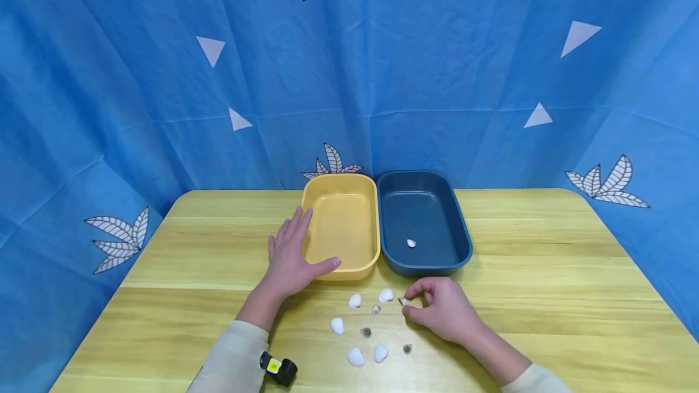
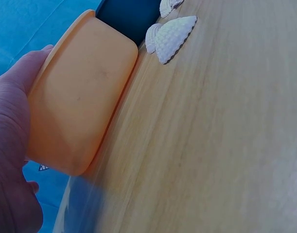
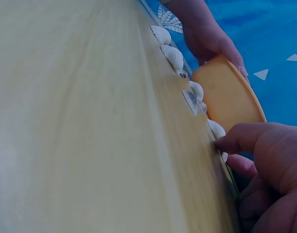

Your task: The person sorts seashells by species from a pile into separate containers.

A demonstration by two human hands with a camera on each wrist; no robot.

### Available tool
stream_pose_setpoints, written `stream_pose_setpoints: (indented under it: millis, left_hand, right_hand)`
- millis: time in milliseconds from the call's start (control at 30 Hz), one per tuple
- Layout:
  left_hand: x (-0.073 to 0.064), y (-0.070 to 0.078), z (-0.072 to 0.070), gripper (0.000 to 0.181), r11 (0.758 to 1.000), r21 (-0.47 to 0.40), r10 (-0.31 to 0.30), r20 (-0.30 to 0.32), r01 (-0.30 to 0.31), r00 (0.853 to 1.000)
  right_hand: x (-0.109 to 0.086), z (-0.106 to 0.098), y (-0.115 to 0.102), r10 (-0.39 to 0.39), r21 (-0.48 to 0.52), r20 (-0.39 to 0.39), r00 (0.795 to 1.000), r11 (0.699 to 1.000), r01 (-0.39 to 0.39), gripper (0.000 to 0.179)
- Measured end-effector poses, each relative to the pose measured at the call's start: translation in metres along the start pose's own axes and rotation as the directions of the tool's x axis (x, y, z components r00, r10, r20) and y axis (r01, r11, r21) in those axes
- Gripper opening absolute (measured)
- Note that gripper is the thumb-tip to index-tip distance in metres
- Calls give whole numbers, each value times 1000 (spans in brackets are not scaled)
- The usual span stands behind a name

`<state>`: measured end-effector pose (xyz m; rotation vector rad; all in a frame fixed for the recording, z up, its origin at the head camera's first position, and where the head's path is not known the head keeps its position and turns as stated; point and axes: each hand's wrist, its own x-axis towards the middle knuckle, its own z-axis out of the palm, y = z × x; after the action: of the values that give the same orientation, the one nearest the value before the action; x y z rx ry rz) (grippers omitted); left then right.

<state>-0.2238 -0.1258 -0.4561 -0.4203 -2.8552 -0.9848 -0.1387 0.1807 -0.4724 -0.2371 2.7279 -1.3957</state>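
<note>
My left hand rests at the left and front rim of the yellow tray, fingers spread and thumb reaching over the near corner. My right hand is low over the table in front of the dark blue tray. Its thumb and index finger pinch a small brownish seashell, partly covered by the fingertips. One small white seashell lies inside the blue tray. Left of the right hand, a white seashell and a small speckled shell lie on the wood.
More white shells and small dark shells are scattered on the wooden table nearer me. Both trays stand side by side at the back edge, before a blue curtain. A black wrist device is on my left sleeve.
</note>
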Motion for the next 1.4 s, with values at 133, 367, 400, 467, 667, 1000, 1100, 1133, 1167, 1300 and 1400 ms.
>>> stream_pose_setpoints:
  millis: [133, 367, 400, 467, 667, 1000, 1100, 1133, 1167, 1300, 1400]
  left_hand:
    - [0, 0, 0, 115, 1000, -1, 7, -5, -7, 1000]
    - [-1, 1, -1, 115, 1000, -5, 0, -3, 0, 1000]
    - [-1, 1, 0, 115, 1000, -6, 0, -3, 0, 1000]
    - [0, 1, 0, 115, 1000, -11, 2, -5, -2, 1000]
    - [0, 0, 0, 116, 1000, -16, 1, -6, -1, 1000]
    - [-1, 0, -1, 116, 1000, -14, 6, -7, -6, 1000]
    - [-1, 1, -2, 116, 1000, -15, 9, -10, -9, 1000]
    - [-1, 1, -2, 116, 1000, -18, 9, -10, -9, 1000]
    - [-1, 1, -2, 116, 1000, -18, 8, -10, -9, 1000]
    - [-2, 1, -2, 116, 1000, -15, 4, -7, -4, 1000]
    - [-2, 1, -1, 116, 1000, -14, 5, -8, -5, 1000]
  right_hand:
    - [0, 1, -3, 23, -30, -16, 1000, 999, -24, 15]
    - [0, 3, -2, 30, -32, -20, 999, 999, -31, 15]
    - [0, 3, -1, 29, -31, -18, 999, 999, -29, 15]
    - [0, 2, -1, 23, -28, -15, 1000, 999, -23, 15]
    - [-3, 0, -1, -13, -16, -13, 1000, 1000, 13, 15]
    - [-12, -10, -11, -36, 34, -13, 999, 999, 37, 16]
    - [-14, -15, -18, -48, 47, -37, 998, 998, 50, 17]
    - [-15, -17, -21, -49, 48, -44, 998, 998, 51, 17]
    - [-16, -18, -23, -48, 50, -51, 998, 997, 51, 18]
    - [-18, -25, -32, -56, 64, -69, 996, 996, 61, 17]
    - [-18, -30, -38, -79, 74, -78, 994, 994, 85, 17]
